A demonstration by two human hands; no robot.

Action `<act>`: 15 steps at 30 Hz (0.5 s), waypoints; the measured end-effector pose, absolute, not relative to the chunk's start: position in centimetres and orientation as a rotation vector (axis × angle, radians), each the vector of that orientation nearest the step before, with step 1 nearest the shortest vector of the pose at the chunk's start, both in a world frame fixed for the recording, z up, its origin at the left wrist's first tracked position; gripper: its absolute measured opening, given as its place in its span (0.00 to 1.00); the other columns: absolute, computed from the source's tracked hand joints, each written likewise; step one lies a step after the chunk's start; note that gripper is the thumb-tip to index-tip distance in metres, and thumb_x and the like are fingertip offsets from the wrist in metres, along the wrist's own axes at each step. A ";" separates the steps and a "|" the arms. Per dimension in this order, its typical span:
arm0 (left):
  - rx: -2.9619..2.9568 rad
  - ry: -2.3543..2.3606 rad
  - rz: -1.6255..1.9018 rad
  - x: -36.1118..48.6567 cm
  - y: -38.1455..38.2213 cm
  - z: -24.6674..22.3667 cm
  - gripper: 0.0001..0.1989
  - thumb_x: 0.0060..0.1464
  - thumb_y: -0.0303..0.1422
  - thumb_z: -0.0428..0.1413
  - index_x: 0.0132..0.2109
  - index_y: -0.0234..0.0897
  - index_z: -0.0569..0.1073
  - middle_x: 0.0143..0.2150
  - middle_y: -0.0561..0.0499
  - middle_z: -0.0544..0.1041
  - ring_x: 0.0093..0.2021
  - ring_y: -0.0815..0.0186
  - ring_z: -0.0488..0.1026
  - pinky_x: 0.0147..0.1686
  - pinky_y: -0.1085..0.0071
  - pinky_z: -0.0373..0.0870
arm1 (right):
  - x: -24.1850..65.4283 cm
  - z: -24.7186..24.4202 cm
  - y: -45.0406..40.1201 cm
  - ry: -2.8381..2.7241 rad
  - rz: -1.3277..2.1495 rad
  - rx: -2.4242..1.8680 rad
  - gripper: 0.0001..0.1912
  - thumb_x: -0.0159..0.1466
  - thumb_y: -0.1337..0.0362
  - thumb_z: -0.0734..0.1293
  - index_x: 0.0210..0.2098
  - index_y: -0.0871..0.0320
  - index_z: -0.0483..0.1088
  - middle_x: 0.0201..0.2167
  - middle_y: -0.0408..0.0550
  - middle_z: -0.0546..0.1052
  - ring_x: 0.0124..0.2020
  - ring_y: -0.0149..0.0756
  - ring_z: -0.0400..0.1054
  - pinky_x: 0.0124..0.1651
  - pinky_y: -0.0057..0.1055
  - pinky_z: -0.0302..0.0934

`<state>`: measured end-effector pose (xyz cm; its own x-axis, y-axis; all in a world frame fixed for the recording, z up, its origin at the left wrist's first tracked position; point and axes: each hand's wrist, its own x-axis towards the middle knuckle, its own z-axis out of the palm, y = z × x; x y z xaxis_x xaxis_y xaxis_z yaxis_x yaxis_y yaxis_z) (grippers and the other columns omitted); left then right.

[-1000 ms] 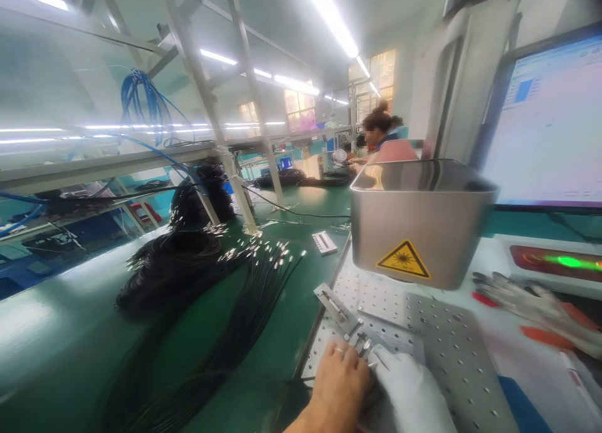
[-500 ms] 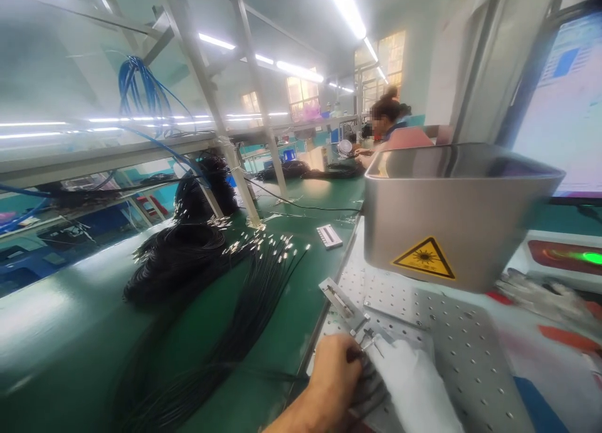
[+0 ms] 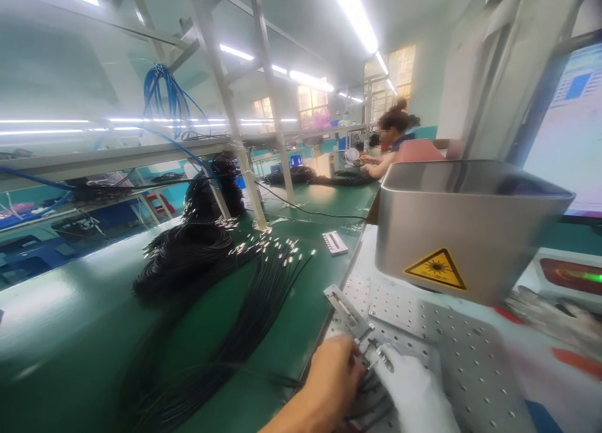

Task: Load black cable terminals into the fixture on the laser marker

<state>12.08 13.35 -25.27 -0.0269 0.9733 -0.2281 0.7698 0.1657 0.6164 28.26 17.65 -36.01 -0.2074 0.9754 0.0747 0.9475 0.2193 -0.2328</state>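
Observation:
My left hand (image 3: 335, 371), bare, has its fingers curled in at the near end of a slim metal fixture (image 3: 348, 313). What those fingers hold is hidden behind the knuckles. My right hand (image 3: 412, 383) wears a white glove and is closed, its fingertips against small silver parts at the same end of the fixture. What it grips is too small to make out. Black cables (image 3: 376, 400) run beneath and between both hands. The fixture lies tilted on a perforated metal plate (image 3: 463, 351).
A large bundle of black cables (image 3: 244, 301) with silver tips lies on the green table (image 3: 89, 333), coiled cables (image 3: 188, 251) behind it. A steel housing (image 3: 437, 226) with a laser warning label overhangs the plate. A small white block (image 3: 335, 243) sits near the table edge. Another person (image 3: 395, 132) works farther back.
The view has shifted slightly, so the scene sits a little lower and to the right. My right fingertips have moved a little, showing more silver parts. Both hands stay at the fixture.

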 end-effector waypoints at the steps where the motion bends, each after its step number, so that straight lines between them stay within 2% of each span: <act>1: 1.657 1.815 0.400 12.0 13.2 -25.1 0.10 0.50 0.28 0.57 0.42 0.39 0.76 0.40 0.52 0.78 0.41 0.64 0.71 0.41 0.71 0.61 | 28.4 -36.2 17.9 -2.296 0.236 -1.825 0.20 0.73 0.60 0.55 0.49 0.53 0.77 0.27 0.51 0.78 0.25 0.38 0.74 0.25 0.26 0.63; 3: 1.675 1.768 0.383 11.8 13.0 -25.0 0.11 0.48 0.25 0.57 0.40 0.39 0.76 0.39 0.52 0.78 0.41 0.65 0.71 0.41 0.72 0.62 | 28.5 -36.6 18.0 -2.311 0.251 -1.781 0.17 0.71 0.61 0.58 0.47 0.51 0.78 0.26 0.49 0.78 0.24 0.37 0.73 0.25 0.25 0.63; 6: 1.694 1.794 0.452 11.9 13.3 -25.5 0.16 0.45 0.20 0.55 0.41 0.38 0.76 0.40 0.52 0.78 0.41 0.65 0.71 0.43 0.73 0.62 | 28.2 -36.8 17.6 -2.258 0.089 -1.743 0.15 0.70 0.62 0.59 0.45 0.51 0.77 0.25 0.48 0.77 0.23 0.37 0.72 0.27 0.27 0.65; 9: 1.717 1.843 0.529 12.4 14.4 -26.2 0.15 0.49 0.21 0.52 0.42 0.37 0.77 0.40 0.50 0.78 0.42 0.64 0.72 0.43 0.71 0.63 | 27.6 -36.8 17.0 -2.219 -0.037 -1.756 0.16 0.71 0.63 0.57 0.43 0.51 0.78 0.23 0.48 0.75 0.24 0.38 0.72 0.27 0.28 0.66; 11: 1.790 1.848 0.461 13.0 15.1 -26.3 0.13 0.53 0.23 0.50 0.40 0.36 0.78 0.43 0.46 0.78 0.45 0.61 0.73 0.45 0.69 0.64 | 27.2 -36.7 16.8 -2.217 -0.079 -1.794 0.17 0.71 0.65 0.57 0.44 0.51 0.78 0.25 0.49 0.77 0.25 0.40 0.73 0.28 0.30 0.67; 15: 1.846 1.873 0.263 13.7 15.7 -26.5 0.16 0.59 0.25 0.45 0.42 0.32 0.78 0.47 0.39 0.78 0.47 0.56 0.74 0.47 0.66 0.67 | 26.8 -36.3 16.9 -2.191 -0.023 -1.866 0.18 0.72 0.64 0.56 0.48 0.53 0.78 0.31 0.53 0.79 0.28 0.41 0.75 0.29 0.31 0.68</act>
